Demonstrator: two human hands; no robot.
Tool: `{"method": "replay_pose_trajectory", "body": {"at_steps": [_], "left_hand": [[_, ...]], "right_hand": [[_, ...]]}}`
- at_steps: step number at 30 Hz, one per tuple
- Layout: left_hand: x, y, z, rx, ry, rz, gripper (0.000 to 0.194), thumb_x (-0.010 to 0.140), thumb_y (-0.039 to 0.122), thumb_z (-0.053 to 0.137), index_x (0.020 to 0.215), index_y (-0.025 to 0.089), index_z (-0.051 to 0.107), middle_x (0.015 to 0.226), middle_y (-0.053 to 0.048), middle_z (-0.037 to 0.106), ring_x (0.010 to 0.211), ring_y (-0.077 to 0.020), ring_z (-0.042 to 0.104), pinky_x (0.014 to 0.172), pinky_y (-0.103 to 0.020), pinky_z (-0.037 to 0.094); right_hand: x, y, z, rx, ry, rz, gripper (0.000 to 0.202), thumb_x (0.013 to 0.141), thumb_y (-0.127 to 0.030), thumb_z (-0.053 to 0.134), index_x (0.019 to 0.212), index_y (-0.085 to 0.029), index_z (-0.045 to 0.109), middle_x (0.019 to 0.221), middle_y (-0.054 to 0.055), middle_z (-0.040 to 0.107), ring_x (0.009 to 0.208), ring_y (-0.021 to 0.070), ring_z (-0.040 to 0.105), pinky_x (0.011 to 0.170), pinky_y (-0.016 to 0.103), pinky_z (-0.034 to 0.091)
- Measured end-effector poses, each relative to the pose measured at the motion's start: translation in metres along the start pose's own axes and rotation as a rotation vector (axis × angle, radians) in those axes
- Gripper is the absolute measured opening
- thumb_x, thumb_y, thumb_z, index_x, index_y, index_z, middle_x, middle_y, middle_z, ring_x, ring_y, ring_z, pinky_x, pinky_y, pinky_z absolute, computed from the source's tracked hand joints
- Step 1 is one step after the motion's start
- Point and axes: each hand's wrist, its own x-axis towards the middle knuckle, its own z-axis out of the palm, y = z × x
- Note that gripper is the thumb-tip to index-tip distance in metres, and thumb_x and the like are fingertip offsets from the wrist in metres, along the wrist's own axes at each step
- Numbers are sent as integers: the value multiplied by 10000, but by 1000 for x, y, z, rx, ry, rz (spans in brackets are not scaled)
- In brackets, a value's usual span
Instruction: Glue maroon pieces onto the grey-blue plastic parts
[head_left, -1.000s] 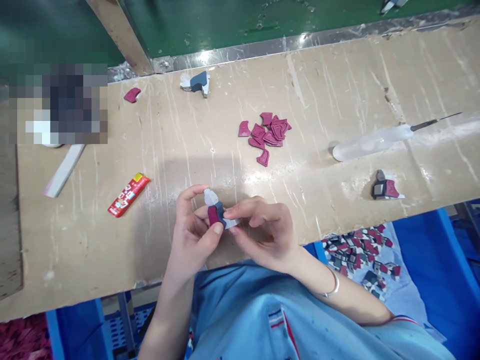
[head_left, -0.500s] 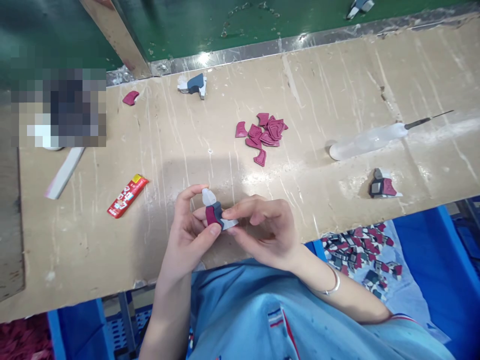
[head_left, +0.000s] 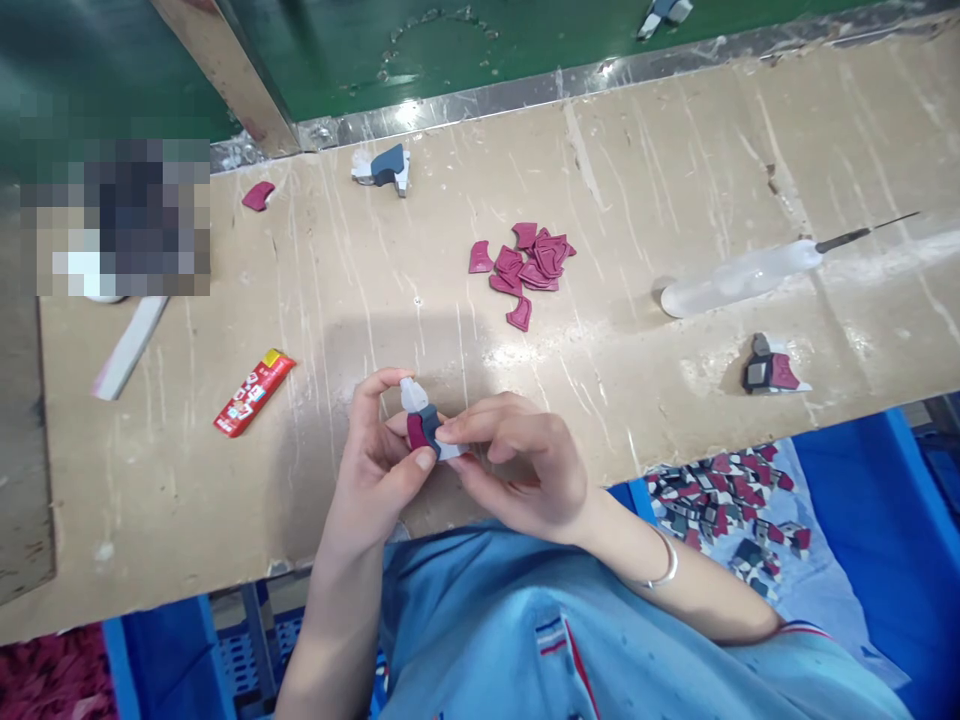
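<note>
Just below the middle of the frame, over the near edge of the worktop [head_left: 225,480], the left hand [head_left: 379,470] pinches a small layered piece [head_left: 421,425] (maroon, dark grey and white) between thumb and fingers. The right hand [head_left: 517,470] nips its white end with fingertips pressed together. It looks light, thin and bendy, best held by its edges. A heap of maroon cut-outs [head_left: 529,265] lies further up.
</note>
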Motion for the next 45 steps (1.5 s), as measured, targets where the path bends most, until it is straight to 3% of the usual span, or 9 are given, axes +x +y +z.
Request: {"method": "replay_pose_trajectory", "body": {"at_steps": [8,12,17,20,25,31,38,42,45], "left_hand": [[-3,-2,1,111,59,18,455,1000,387,807,1434,428,676,914,44,828,824,-150,813,829,-270,666],[-9,0,6,473,130,126,519,1013,259,764,1505,393,668,1184,-11,854,1000,-171,826,853,-246,656],[-19,3,19,847,60,190,557,982,121,707,1488,351,680,1350,-25,813,1151,-207,806,974,-297,652],[-22,-1,22,736,191,154,534,954,189,796,1449,333,657,1245,-20,831,1091,-193,814,948,-292,651],[-19,-5,27,542,305,164,147,930,326,873,1050,258,820,983,-9,857,907,-162,818,828,-224,634],[-17,-6,36,446,388,203,122,900,324,907,973,243,853,923,-12,867,858,-158,816,808,-220,639],[-10,-6,36,154,288,81,304,850,459,947,871,206,781,825,-6,836,749,-135,789,722,-207,662],[-11,-4,29,30,96,-178,446,804,550,955,866,193,695,797,-10,803,681,-173,780,601,-260,675],[-12,-2,27,-52,51,-280,467,782,542,973,900,201,678,761,15,781,629,-171,776,572,-268,682]], "right_hand": [[-7,4,-2,121,62,126,373,956,-35,717,1110,-313,522,1046,9,801,995,180,813,852,347,700],[-8,1,-6,166,48,238,384,951,-108,760,1190,-314,540,1097,18,761,1017,179,784,867,347,681],[-5,-2,-16,320,-31,549,604,953,-228,815,1426,-349,459,1137,5,749,923,149,755,752,285,655],[-3,-1,-18,406,-42,577,566,984,-289,822,1410,-342,452,1064,-15,781,894,144,790,788,288,672],[-3,-3,-11,483,82,501,438,991,-365,844,1231,-324,479,1037,-14,834,938,162,849,841,301,700],[-4,-3,-7,497,124,510,442,984,-429,848,1105,-313,439,968,-16,853,854,162,850,758,267,678],[2,-8,-18,499,30,543,381,1027,-456,786,1194,-310,476,928,-37,805,716,116,757,705,246,626],[4,-10,-23,453,-45,616,386,1004,-467,799,1186,-290,509,827,-65,703,616,95,658,580,208,538],[8,-6,-26,458,-130,643,378,984,-444,820,1184,-268,552,842,-60,679,606,83,637,548,191,518]]}}
